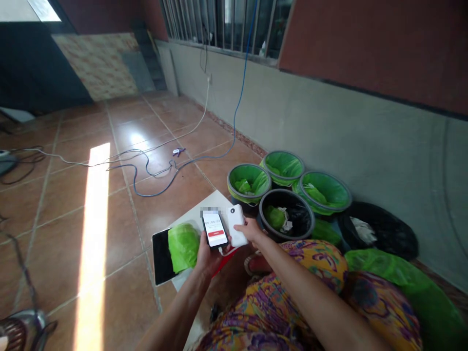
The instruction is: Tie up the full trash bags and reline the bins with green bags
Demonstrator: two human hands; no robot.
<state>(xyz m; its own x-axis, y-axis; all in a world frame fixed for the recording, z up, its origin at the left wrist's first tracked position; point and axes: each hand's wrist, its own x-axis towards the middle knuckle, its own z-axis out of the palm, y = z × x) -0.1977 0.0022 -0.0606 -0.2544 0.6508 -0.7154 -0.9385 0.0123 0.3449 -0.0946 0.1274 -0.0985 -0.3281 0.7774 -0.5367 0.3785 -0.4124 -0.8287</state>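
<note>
Smartphone in the left hand, its screen lit with a row of digits and a red button, is held above the edge of a low white table in a tiled room. Brown floor tiles spread toward the far end, crossed by a bright strip of sunlight. Along one side runs a wall, dark red above and grey below, with a barred window. A blue cable drops past the window and loops over the tiles; a white cord runs down from a wall outlet.

Near the wall stand four round bins, three lined in green plastic and one, a black-lined bin, closest to the person, who wears a colorful patterned garment. On the white table lie a black-screened tablet and, partly over it, a bright green plastic bag. The right hand grips a white power bank just beside the phone, while the left hand's fingers close around the handset. A short white charging cable meets the phone's lower edge.
</note>
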